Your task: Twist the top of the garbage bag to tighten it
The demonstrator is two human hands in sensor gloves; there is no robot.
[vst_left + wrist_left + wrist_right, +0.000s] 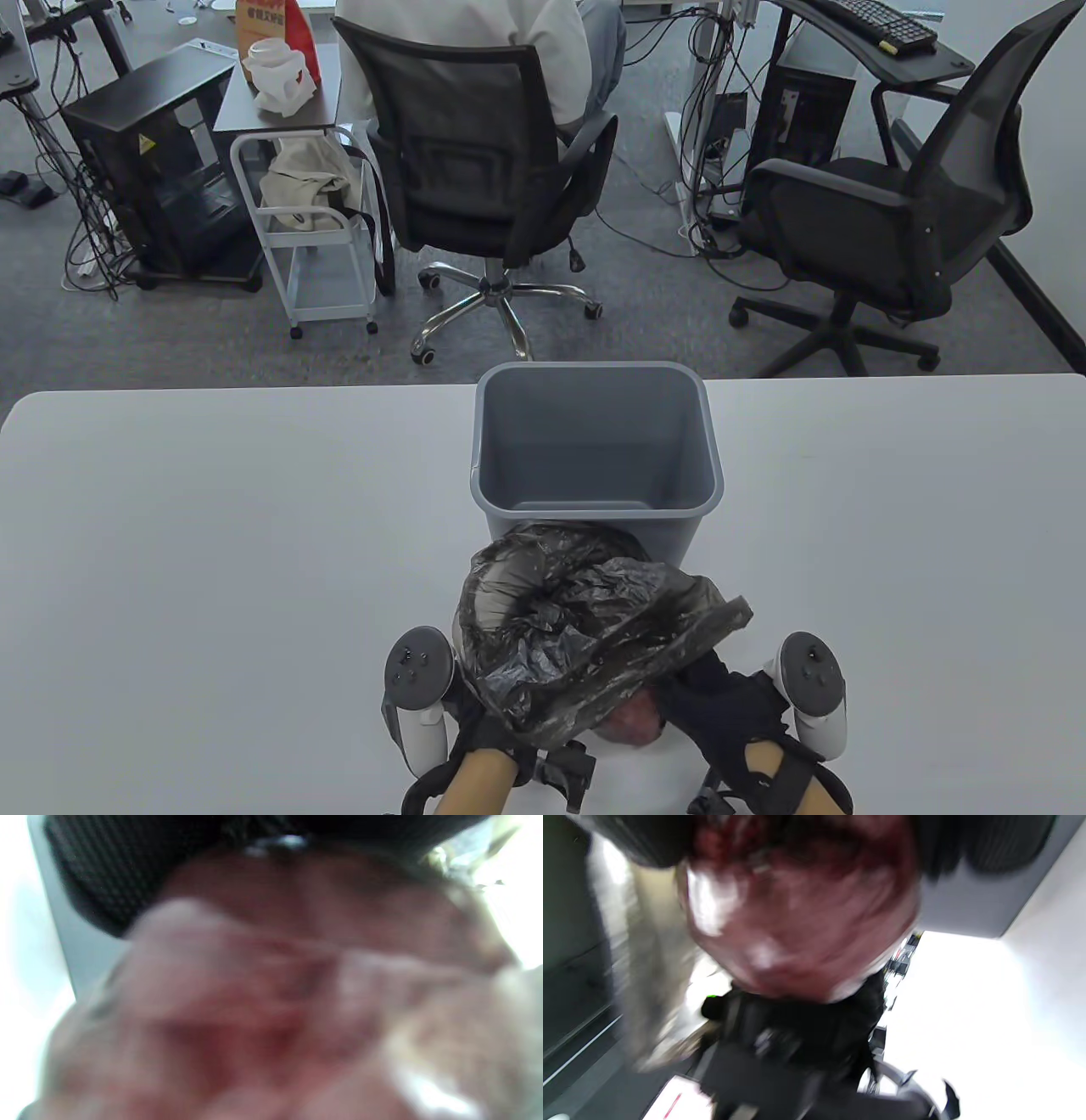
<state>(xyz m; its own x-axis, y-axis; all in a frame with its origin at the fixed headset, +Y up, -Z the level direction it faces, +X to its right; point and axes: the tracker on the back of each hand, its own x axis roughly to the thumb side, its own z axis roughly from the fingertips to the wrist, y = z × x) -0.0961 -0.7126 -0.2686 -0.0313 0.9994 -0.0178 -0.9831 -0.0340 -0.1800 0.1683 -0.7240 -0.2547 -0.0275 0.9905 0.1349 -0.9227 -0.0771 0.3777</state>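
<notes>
The black garbage bag (585, 632) sits near the front edge of the white tabletop (212, 526), directly in front of the grey bin (596, 446) and seemingly touching its front wall. Its plastic is bunched and slack, with a loose flap sticking out toward the right; no tight rope of plastic shows yet, so the twist looks barely begun or only being set up. Something reddish shows through the film low in the bag, filling both blurred wrist views.

The left hand (485, 739) is tucked under the bag's near left side and the right hand (734, 700) reaches into the plastic from the right. Both touch the bag, but the film covers the fingers, so I cannot tell whether they are clamped on the plastic or merely resting against it.

The next move, as I judge it, calls for gathering the loose mouth into one bundle above the contents, one hand steadying the body while the other turns the neck. The stray right flap needs collecting first or it will stay outside the twist.

The bin stands close behind, leaving little room to swing the bag forward; thin film may tear if wrenched. Beyond the tabletop, well apart, are two office chairs (891, 229), a seated person, a small white cart and a computer tower on the floor
</notes>
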